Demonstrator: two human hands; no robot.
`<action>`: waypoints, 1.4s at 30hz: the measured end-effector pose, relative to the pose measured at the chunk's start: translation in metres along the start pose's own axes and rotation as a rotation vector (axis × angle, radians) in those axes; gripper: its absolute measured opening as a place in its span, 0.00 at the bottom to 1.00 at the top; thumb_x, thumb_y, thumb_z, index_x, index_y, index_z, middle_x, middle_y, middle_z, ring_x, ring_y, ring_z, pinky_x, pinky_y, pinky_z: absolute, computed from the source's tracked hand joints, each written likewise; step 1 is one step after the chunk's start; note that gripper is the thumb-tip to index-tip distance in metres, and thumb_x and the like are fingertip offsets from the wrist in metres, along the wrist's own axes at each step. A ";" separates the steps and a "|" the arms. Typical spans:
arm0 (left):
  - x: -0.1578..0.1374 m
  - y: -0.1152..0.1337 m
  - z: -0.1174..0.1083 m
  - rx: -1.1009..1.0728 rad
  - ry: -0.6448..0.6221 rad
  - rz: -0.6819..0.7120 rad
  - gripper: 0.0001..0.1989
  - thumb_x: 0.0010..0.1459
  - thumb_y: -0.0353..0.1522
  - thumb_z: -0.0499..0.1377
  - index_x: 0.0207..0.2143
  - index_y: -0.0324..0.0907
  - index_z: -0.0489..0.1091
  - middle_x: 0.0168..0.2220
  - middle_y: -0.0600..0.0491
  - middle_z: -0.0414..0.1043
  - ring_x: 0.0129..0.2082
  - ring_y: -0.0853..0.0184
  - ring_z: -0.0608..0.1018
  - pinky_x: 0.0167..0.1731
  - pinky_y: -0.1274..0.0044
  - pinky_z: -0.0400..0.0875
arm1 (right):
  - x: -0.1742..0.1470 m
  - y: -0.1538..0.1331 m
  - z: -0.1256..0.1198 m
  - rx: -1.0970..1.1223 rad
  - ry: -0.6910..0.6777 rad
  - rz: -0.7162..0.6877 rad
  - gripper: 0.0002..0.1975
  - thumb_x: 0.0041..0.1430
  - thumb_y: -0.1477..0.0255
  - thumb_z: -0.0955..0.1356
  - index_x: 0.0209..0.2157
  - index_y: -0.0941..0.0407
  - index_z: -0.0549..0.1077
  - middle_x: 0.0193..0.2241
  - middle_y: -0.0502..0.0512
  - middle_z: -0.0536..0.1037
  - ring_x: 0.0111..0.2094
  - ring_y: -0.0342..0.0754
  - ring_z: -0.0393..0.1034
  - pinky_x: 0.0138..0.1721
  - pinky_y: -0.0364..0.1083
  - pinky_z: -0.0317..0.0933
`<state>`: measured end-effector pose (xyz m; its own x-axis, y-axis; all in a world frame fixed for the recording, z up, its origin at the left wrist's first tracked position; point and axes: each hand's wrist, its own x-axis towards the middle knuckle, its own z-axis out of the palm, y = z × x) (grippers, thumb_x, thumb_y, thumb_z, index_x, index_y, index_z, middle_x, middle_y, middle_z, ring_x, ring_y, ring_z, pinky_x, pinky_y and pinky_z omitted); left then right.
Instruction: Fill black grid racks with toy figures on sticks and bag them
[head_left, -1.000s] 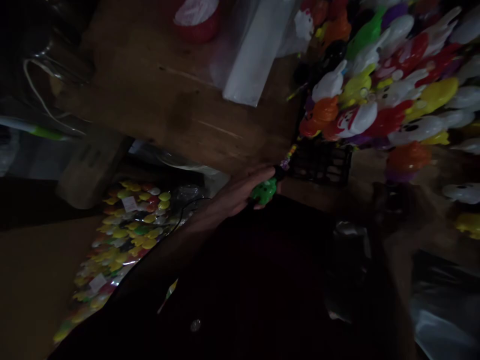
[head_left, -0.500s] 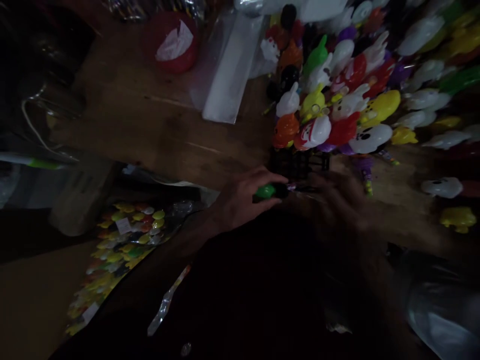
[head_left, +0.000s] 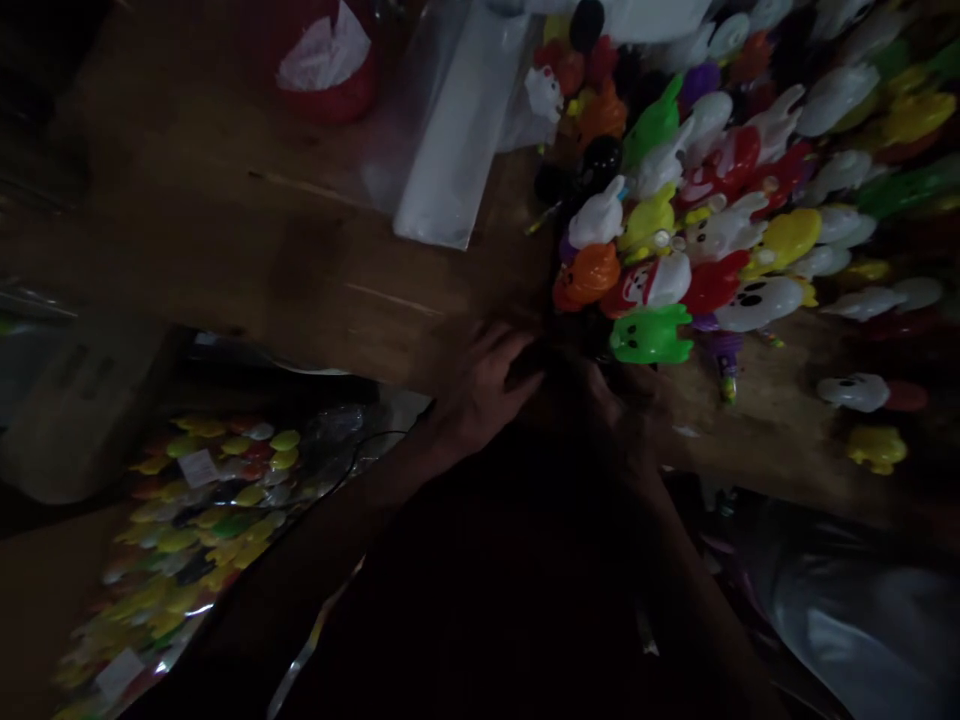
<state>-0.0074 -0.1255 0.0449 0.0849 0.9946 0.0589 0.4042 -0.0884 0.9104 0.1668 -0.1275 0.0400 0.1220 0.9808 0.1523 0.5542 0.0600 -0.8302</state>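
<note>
A green animal-shaped plastic toy (head_left: 651,335) sits at the front of a cluster of figures, just beyond my right hand. My left hand (head_left: 487,385) is at the table's near edge, its fingers and thumb curled around a dark spot. What lies in that grip, if anything, is lost in shadow. Close to it, my right hand (head_left: 626,410) reaches in toward the same dark area below the green toy, and its fingertips are too dim to make out. An orange figure (head_left: 586,277) and a red and white figure (head_left: 649,285) stand right behind.
Many colourful figures (head_left: 720,225) crowd the wooden table (head_left: 315,260) at right. A white plastic sleeve (head_left: 450,150) and a red bowl (head_left: 330,85) lie farther back. A purple piece (head_left: 725,365) and a yellow figure (head_left: 877,450) lie right. Bagged toys (head_left: 195,540) are below left.
The green toy has gone from my left hand to the front of the cluster at right. My right hand has moved left, closer to my left hand. The view has shifted slightly.
</note>
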 end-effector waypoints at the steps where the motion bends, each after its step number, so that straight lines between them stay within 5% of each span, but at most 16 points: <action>1: 0.003 -0.003 0.005 0.056 -0.009 0.025 0.16 0.56 0.29 0.64 0.48 0.42 0.77 0.47 0.48 0.76 0.51 0.55 0.74 0.57 0.65 0.66 | 0.001 -0.001 0.004 -0.003 0.020 -0.008 0.22 0.61 0.54 0.68 0.22 0.56 0.72 0.20 0.50 0.71 0.23 0.45 0.65 0.29 0.46 0.62; 8: 0.009 -0.004 0.025 0.228 0.065 0.058 0.10 0.59 0.29 0.61 0.43 0.44 0.76 0.47 0.48 0.77 0.51 0.53 0.74 0.59 0.61 0.62 | 0.001 0.006 0.005 -0.306 0.008 -0.153 0.21 0.65 0.58 0.66 0.22 0.55 0.75 0.15 0.49 0.66 0.19 0.43 0.59 0.27 0.45 0.57; 12: 0.011 -0.006 0.028 0.233 0.072 0.090 0.12 0.55 0.24 0.60 0.41 0.44 0.75 0.46 0.48 0.78 0.49 0.53 0.75 0.55 0.61 0.66 | -0.001 0.011 0.006 -0.296 0.032 -0.324 0.13 0.65 0.64 0.66 0.28 0.54 0.76 0.23 0.55 0.76 0.26 0.47 0.70 0.30 0.46 0.64; 19: 0.017 -0.010 0.026 0.202 0.030 0.144 0.15 0.55 0.22 0.57 0.42 0.43 0.75 0.42 0.47 0.78 0.46 0.56 0.77 0.52 0.64 0.71 | 0.005 0.007 0.013 -0.175 0.055 -0.509 0.10 0.65 0.74 0.65 0.29 0.55 0.74 0.25 0.54 0.78 0.27 0.46 0.73 0.28 0.43 0.65; 23: 0.019 -0.015 0.028 0.155 0.079 0.143 0.11 0.56 0.27 0.61 0.41 0.45 0.77 0.41 0.47 0.79 0.45 0.55 0.78 0.53 0.63 0.70 | -0.003 0.004 -0.010 -0.204 0.080 -0.490 0.08 0.67 0.70 0.65 0.38 0.54 0.77 0.31 0.55 0.80 0.31 0.47 0.75 0.32 0.44 0.69; 26: 0.020 -0.016 0.030 0.113 0.121 0.111 0.07 0.54 0.31 0.65 0.38 0.45 0.77 0.40 0.45 0.79 0.45 0.53 0.78 0.51 0.63 0.71 | -0.011 0.017 -0.054 -0.366 0.299 -0.391 0.12 0.66 0.64 0.67 0.47 0.53 0.77 0.36 0.57 0.80 0.32 0.47 0.74 0.33 0.46 0.69; 29: 0.021 -0.014 0.031 0.049 0.155 0.108 0.09 0.50 0.33 0.69 0.36 0.45 0.77 0.39 0.45 0.80 0.45 0.51 0.79 0.51 0.64 0.71 | -0.009 0.042 -0.096 -0.582 0.432 -0.212 0.19 0.65 0.58 0.66 0.47 0.57 0.78 0.38 0.60 0.77 0.26 0.45 0.65 0.27 0.46 0.62; 35: 0.023 -0.007 0.027 0.134 0.015 -0.054 0.09 0.56 0.38 0.66 0.34 0.42 0.79 0.34 0.48 0.82 0.37 0.58 0.82 0.40 0.72 0.74 | 0.006 0.074 -0.113 -0.629 0.179 -0.041 0.21 0.67 0.61 0.60 0.33 0.57 0.79 0.29 0.60 0.74 0.25 0.47 0.63 0.25 0.46 0.53; 42: 0.022 -0.009 0.020 0.103 0.003 -0.196 0.15 0.51 0.42 0.68 0.23 0.40 0.77 0.18 0.56 0.71 0.22 0.67 0.75 0.21 0.79 0.64 | -0.015 0.057 -0.132 -0.401 0.045 -0.003 0.13 0.63 0.63 0.66 0.32 0.56 0.77 0.28 0.55 0.74 0.27 0.46 0.67 0.28 0.45 0.60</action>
<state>0.0091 -0.1034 0.0302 -0.0072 0.9935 -0.1132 0.5035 0.1014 0.8580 0.3055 -0.1630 0.0617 0.1510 0.9711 0.1850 0.8308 -0.0232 -0.5561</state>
